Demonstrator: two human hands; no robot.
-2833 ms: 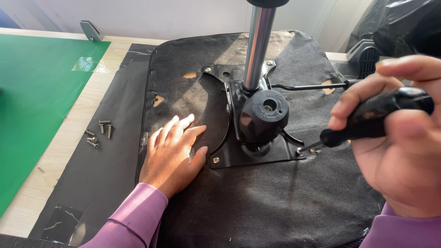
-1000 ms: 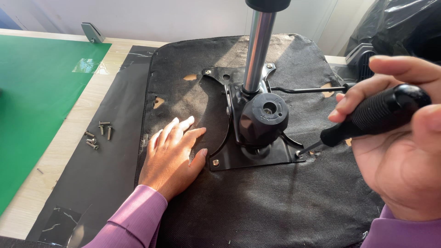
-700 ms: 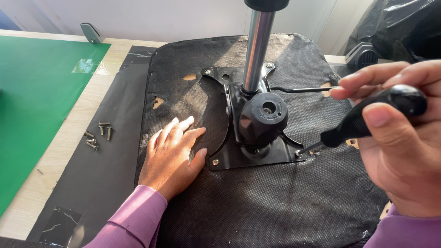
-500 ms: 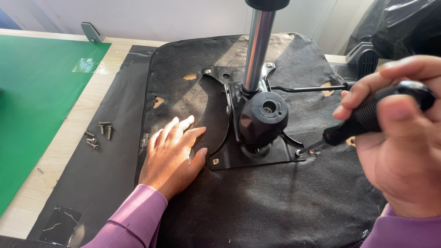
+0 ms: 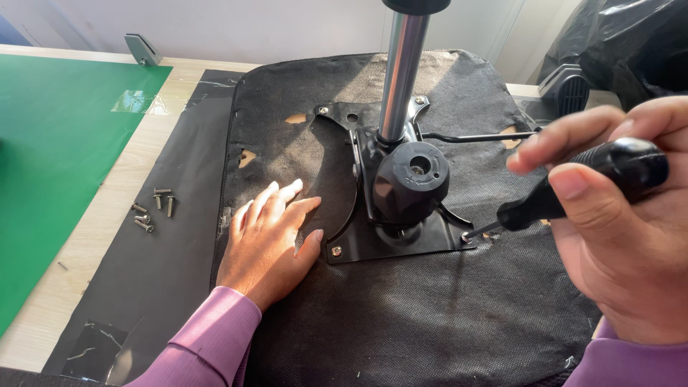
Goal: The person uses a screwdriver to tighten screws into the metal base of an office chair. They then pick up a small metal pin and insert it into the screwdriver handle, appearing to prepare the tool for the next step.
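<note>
Gripping a black, ribbed-handled screwdriver [image 5: 573, 190], the right hand [image 5: 623, 236] is wrapping thumb and fingers tightly round the handle at the near right, and the thin metal tip is meeting a small silver screw [image 5: 466, 236] at the near right corner of the black metal mounting plate [image 5: 401, 240]. That plate is lying flat near the middle of the upturned chair seat [image 5: 401, 315], whose underside is covered in coarse, dark, felt-like fabric, torn in a few spots so that pale wood is showing through. A polished chrome column [image 5: 400, 72] is rising from the plate's bulky black mechanism [image 5: 408, 179], which has a round knob-like end facing the near side, and a thin black lever rod [image 5: 473, 135] is sticking out to the right. The left hand [image 5: 269, 244] is lying open and flat on the fabric, holding nothing, its fingers spread and the thumb just beside the plate's left edge. Well to the left, a little cluster of loose silver screws [image 5: 152, 209] is resting on a black sheet [image 5: 172, 272] over the pale wooden table [image 5: 86, 236], beside a smooth green mat [image 5: 50, 158].
</note>
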